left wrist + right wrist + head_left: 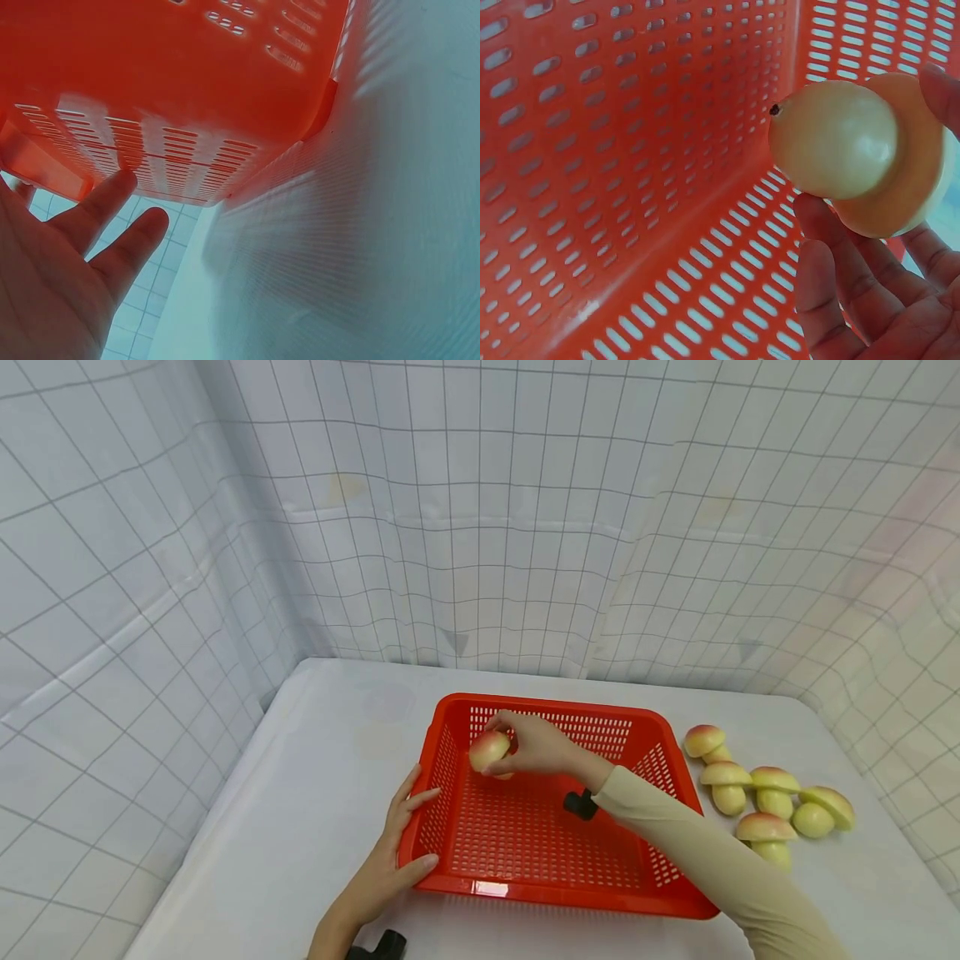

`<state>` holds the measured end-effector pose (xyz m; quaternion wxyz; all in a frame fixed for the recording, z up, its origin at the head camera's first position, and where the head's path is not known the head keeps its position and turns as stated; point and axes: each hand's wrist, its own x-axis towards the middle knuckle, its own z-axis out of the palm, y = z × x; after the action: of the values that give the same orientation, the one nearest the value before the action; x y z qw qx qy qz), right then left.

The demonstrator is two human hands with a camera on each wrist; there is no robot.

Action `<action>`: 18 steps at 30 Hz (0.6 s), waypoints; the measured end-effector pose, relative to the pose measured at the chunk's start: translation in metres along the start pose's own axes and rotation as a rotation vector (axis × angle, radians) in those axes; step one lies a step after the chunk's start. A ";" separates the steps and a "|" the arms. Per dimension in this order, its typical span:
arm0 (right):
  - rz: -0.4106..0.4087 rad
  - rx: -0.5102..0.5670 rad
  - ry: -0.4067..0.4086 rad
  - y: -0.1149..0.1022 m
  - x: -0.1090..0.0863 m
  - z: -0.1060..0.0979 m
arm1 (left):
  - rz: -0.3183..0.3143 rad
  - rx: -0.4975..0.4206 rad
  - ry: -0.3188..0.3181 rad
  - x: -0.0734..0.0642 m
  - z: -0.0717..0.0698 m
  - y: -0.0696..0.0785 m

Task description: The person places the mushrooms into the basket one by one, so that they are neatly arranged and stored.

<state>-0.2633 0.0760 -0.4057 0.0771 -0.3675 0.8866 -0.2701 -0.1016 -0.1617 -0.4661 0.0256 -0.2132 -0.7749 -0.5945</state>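
Note:
A red plastic basket (555, 893) with slotted walls stands on the white table. My right hand (536, 745), reaching over the basket, holds a mushroom-shaped piece (489, 750) between thumb and fingers inside its left back part. Seen from the right wrist, this mushroom-shaped piece (840, 142) has a rounded pale yellow stem with a small dark tip, and a wider cap. At the basket's left side my left hand (386, 860) rests with spread fingers over the rim. The left wrist view shows two straight fingers (124, 247) beside the basket's outer wall (187, 97).
Several more mushroom-shaped pieces (772, 785), yellow with reddish caps, lie on the table (847, 893) to the right of the basket. White grid-patterned curtains (480, 527) hang behind the table and along both sides.

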 end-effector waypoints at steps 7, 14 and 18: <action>-0.005 -0.020 -0.021 0.001 0.006 0.009 | -0.011 -0.009 0.003 0.000 0.001 0.001; 0.025 -0.011 -0.037 -0.001 0.008 0.012 | -0.011 -0.013 0.004 0.000 0.002 0.000; 0.019 0.004 -0.050 -0.001 0.009 0.014 | -0.020 -0.017 0.006 0.000 0.001 0.000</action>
<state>-0.2648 0.0632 -0.4161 0.1024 -0.3656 0.8872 -0.2620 -0.1013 -0.1604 -0.4668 0.0200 -0.2039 -0.7720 -0.6017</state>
